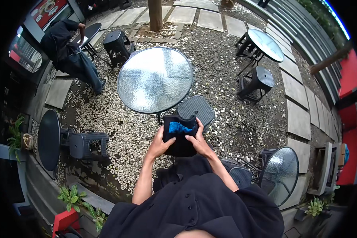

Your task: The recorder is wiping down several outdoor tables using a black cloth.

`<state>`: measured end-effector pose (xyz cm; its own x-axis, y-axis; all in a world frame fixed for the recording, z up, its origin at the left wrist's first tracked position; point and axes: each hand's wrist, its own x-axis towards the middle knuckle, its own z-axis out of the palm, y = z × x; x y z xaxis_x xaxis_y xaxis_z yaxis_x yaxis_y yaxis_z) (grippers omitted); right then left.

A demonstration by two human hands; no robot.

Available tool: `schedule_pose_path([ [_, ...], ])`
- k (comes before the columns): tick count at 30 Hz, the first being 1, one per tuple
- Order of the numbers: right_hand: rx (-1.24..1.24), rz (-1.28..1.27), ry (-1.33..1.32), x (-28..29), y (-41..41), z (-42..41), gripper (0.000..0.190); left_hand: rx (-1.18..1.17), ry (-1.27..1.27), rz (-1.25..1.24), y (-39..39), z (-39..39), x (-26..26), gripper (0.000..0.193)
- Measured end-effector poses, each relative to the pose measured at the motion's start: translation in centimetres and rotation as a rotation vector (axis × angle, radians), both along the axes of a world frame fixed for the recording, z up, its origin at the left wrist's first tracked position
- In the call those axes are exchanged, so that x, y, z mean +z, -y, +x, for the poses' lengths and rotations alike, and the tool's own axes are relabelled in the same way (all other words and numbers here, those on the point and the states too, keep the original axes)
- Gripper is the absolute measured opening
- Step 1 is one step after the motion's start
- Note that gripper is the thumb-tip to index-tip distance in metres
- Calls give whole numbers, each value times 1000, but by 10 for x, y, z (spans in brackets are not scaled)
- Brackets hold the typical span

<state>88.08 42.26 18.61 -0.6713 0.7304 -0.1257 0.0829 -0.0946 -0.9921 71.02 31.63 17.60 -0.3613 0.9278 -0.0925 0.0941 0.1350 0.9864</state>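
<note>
Both of my hands hold a piece of black fabric (180, 147) with a patch of fuzzy blue material (178, 127) showing near its upper part. My left hand (159, 143) grips its left edge, the thumb lying on the front. On the right edge is my right hand (200, 139), its thumb also on the front and its fingers partly behind. The fabric is spread between them, in front of my dark clothing. Just beyond it are a black plastic stool (196, 110) and a round glass-topped table (155, 79).
A person (68, 53) in dark clothes bends over a round table (90, 32) at the upper left. Several stools, including one at the right (260, 80), and more round tables stand on gravel. Paving slabs (296, 86) run along the right; potted plants (72, 197) edge the lower left.
</note>
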Motion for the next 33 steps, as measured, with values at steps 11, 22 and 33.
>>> schedule_pose_path([
  [11, -408, -49, -71, -25, -65, 121, 31, -311, -50, -128, -112, 92, -12, 78],
  [22, -738, 202, 133, -22, -163, 259, 49, -661, -105, -93, -278, 241, -14, 55],
  [33, -792, 209, 477, -37, -243, 336, 37, -965, 163, -116, -402, 307, -31, 55],
])
